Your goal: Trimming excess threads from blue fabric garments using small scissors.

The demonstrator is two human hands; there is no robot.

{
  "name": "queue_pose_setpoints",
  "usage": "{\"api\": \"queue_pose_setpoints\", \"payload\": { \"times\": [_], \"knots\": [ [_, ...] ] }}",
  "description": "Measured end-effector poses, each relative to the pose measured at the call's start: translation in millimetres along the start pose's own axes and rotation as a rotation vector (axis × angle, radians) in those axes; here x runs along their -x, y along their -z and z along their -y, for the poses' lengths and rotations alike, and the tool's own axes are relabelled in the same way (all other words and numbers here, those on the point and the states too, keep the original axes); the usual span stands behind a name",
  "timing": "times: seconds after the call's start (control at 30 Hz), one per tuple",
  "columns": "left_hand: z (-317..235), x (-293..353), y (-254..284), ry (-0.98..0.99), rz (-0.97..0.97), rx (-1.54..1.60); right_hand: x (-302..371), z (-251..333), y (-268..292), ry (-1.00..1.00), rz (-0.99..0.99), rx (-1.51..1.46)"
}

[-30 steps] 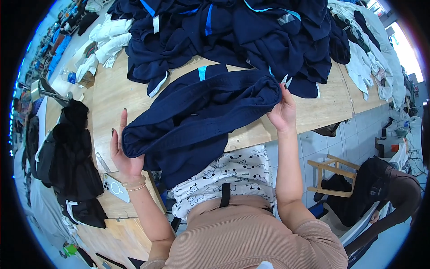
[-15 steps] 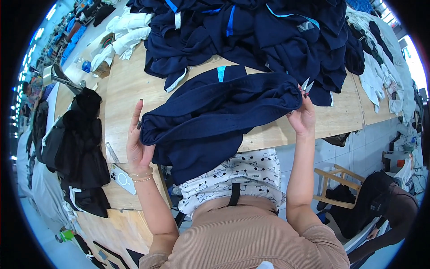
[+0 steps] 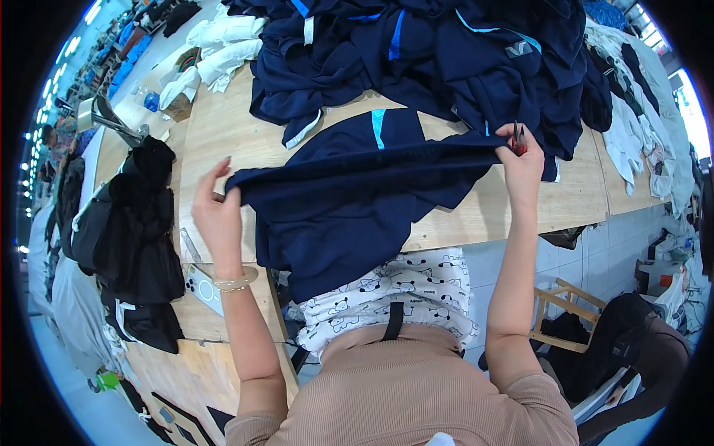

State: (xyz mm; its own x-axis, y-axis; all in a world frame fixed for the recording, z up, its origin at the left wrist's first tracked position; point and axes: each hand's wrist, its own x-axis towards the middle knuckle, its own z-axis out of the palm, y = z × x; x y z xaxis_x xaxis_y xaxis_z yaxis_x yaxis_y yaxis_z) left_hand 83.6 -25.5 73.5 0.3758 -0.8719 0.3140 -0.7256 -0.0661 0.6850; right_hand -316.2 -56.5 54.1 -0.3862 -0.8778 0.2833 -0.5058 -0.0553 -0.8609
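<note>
A navy blue garment (image 3: 335, 215) with a light blue stripe is stretched sideways over the front of the table, its lower part hanging at the edge by my lap. My left hand (image 3: 218, 212) pinches the left end of its band between thumb and fingers. At the other end, my right hand (image 3: 522, 163) grips the band's corner and also keeps a small pair of thread snips (image 3: 519, 137) in its fingers, blades pointing up and away. The band is pulled flat and taut between both hands. Which kind of garment it is cannot be made out.
A large heap of navy garments (image 3: 416, 67) covers the table's far side. Black garments (image 3: 119, 223) are piled at the left, near a phone (image 3: 205, 288) and a thin metal tool (image 3: 190, 245). White clothes (image 3: 628, 134) lie far right. A wooden stool (image 3: 569, 316) stands on the floor.
The band was a wide open loop spread over both hands; now it is drawn flat and straight. My hands have moved farther apart, and the left fingers have closed on the edge.
</note>
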Motion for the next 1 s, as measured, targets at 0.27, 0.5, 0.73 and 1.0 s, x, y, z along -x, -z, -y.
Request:
{"api": "queue_pose_setpoints", "payload": {
  "times": [0.27, 0.5, 0.73, 1.0],
  "knots": [
    [-40, -93, 106, -0.222, -0.14, 0.211, -58, 98, 10, -0.014, 0.319, -0.225],
    [-102, -167, 153, -0.126, 0.035, 0.212, -166, 154, 29, 0.198, 0.352, -0.244],
    [-84, -220, 202, -0.011, 0.078, 0.239, -197, 206, 78, 0.298, 0.311, -0.202],
    [-116, -232, 176, -0.094, 0.056, 0.228, -193, 251, 64, 0.205, 0.146, -0.222]
  ]
}}
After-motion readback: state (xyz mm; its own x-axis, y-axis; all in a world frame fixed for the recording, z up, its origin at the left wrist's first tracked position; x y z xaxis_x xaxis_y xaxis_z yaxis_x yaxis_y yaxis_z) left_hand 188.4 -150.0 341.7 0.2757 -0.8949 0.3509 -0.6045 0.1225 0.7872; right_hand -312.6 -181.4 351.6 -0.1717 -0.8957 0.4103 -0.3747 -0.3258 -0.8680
